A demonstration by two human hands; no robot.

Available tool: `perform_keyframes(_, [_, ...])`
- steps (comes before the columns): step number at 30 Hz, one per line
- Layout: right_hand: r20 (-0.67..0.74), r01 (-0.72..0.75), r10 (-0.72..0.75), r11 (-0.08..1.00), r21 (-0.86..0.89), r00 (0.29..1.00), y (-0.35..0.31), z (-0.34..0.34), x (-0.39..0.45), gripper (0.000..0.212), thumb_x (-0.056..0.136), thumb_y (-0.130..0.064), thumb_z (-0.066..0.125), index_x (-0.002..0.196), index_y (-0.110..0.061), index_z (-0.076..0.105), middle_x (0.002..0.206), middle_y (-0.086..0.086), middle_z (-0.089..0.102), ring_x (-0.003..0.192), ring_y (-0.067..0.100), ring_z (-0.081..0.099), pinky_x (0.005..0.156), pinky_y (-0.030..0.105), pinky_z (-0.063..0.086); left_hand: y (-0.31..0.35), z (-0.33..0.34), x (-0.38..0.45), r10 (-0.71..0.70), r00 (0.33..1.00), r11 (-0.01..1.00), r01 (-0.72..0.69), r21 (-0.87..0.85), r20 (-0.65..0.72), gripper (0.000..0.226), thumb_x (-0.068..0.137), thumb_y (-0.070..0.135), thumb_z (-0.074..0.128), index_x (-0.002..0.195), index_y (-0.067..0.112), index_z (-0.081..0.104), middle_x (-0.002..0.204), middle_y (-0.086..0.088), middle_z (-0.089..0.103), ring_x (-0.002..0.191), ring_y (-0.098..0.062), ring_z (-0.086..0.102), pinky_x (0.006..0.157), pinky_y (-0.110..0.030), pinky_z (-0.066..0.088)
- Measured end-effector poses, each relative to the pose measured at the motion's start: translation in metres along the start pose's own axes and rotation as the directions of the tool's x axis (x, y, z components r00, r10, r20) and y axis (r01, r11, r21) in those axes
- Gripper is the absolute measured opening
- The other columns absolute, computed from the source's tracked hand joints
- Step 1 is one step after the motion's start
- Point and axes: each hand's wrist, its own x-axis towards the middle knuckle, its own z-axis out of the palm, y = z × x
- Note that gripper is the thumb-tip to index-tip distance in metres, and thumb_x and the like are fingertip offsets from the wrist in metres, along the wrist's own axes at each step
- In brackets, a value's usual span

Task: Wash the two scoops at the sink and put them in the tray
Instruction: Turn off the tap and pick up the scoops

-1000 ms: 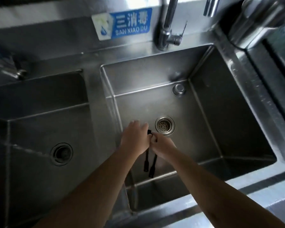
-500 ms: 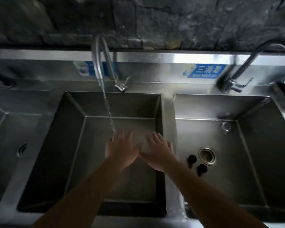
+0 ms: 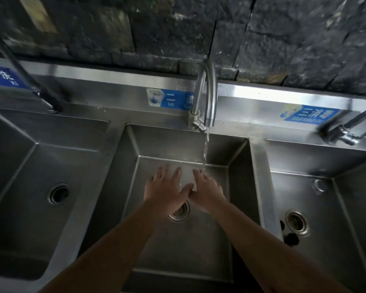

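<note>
Two black scoops lie on the floor of the right basin, just left of its drain and partly hidden by the basin's wall. My left hand and my right hand are empty, fingers spread, side by side over the middle basin. The thumbs nearly touch. Water runs from the middle tap onto the fingers of my right hand. No tray is in view.
Three steel basins stand in a row, each with a round drain. The left basin and the right basin have their own taps, both off. Blue labels are stuck on the steel backsplash below a dark stone wall.
A second ago both hands held the scoops in the right basin. The scoops now lie there, and both hands have moved into the middle basin, where the water now falls on the right hand.
</note>
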Motion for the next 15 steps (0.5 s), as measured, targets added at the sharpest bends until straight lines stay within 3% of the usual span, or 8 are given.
perform_keyframes(2, [-0.008, -0.038, 0.038, 0.998, 0.045, 0.999, -0.012, -0.001, 0.01, 0.072, 0.085, -0.046, 0.048, 0.15, -0.028, 0.023, 0.161, 0.004, 0.028, 0.145, 0.028, 0.027, 0.111, 0.051, 0.031, -0.011, -0.009, 0.01, 0.031, 0.999, 0.999, -0.03, 0.025, -0.014, 0.082, 0.081, 0.074, 0.011, 0.151, 0.031, 0.018, 0.164, -0.007, 0.011, 0.149, -0.028, 0.01, 0.115, -0.049, 0.018])
perform_keyframes(7, [0.029, -0.162, 0.159, 0.976, 0.146, 0.987, -0.037, -0.014, 0.04, 0.078, 0.088, -0.048, 0.049, 0.154, -0.034, 0.011, 0.166, -0.005, 0.008, 0.15, 0.026, 0.015, 0.116, 0.048, 0.026, -0.024, -0.034, 0.042, 0.107, 0.993, 0.993, -0.104, 0.054, -0.051, 0.074, 0.086, 0.069, 0.015, 0.15, 0.03, 0.02, 0.162, -0.008, 0.015, 0.148, -0.028, 0.012, 0.113, -0.05, 0.021])
perform_keyframes(10, [-0.062, -0.117, 0.132, 0.971, 0.211, 0.989, -0.045, -0.027, 0.054, 0.075, 0.089, -0.045, 0.05, 0.154, -0.025, 0.018, 0.165, 0.002, 0.017, 0.147, 0.027, 0.024, 0.115, 0.046, 0.032, -0.022, -0.049, 0.064, 0.135, 0.987, 0.991, -0.133, 0.035, -0.083, 0.073, 0.086, 0.068, 0.016, 0.149, 0.03, 0.021, 0.161, -0.01, 0.02, 0.147, -0.029, 0.016, 0.11, -0.051, 0.025])
perform_keyframes(15, [-0.16, -0.089, 0.14, 0.954, 0.288, 0.977, -0.046, -0.055, 0.084, 0.065, 0.092, -0.037, 0.051, 0.149, -0.014, 0.029, 0.148, 0.014, 0.041, 0.127, 0.032, 0.05, 0.1, 0.049, 0.05, -0.008, -0.07, 0.112, 0.224, 0.973, 0.974, -0.225, -0.028, -0.057, 0.071, 0.09, 0.067, 0.018, 0.152, 0.032, 0.013, 0.163, -0.009, 0.01, 0.149, -0.032, 0.009, 0.114, -0.053, 0.02])
